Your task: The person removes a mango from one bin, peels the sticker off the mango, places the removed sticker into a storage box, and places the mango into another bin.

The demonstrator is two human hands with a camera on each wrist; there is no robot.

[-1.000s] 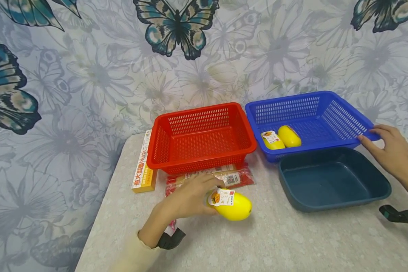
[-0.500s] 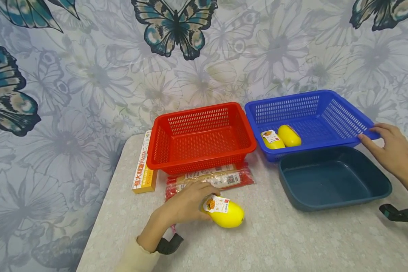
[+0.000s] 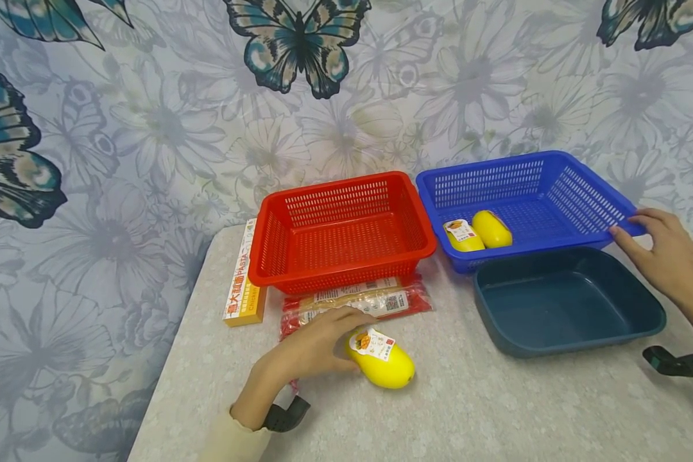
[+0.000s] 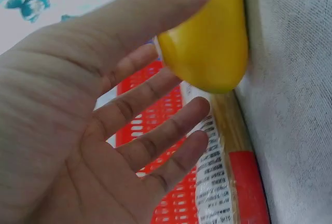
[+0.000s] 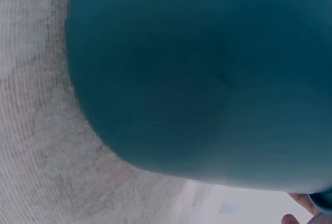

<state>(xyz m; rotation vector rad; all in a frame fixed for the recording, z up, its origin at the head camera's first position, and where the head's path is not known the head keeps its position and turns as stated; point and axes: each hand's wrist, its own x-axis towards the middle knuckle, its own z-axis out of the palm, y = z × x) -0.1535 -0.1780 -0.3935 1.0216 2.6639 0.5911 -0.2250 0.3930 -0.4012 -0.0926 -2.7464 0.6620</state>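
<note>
A yellow mango (image 3: pixel 389 369) with a white label lies on the table in front of the red packet. My left hand (image 3: pixel 314 346) is beside its left end, with a small gap showing between palm and fruit. In the left wrist view the thumb overlaps the mango (image 4: pixel 207 42), while the other fingers are loosely extended. At the right, my right hand (image 3: pixel 670 256) grips the near right corner of the blue basket (image 3: pixel 577 192), thumb in front and fingers over the rim. Two more yellow mangoes (image 3: pixel 493 230) lie in that basket's near left corner.
A red basket (image 3: pixel 337 279) stands left of the blue one. Partly beneath it are a red-ended pasta packet (image 3: pixel 418 298) and a yellow-white pasta box (image 3: pixel 245 301). The dark teal basin (image 3: pixel 560 314) sits before the blue basket. A patterned cloth hangs behind the table.
My left hand has carried the mango left and nearer to me, down onto the table. Its fingers have since loosened around the fruit. The right hand has stayed at the blue basket's corner.
</note>
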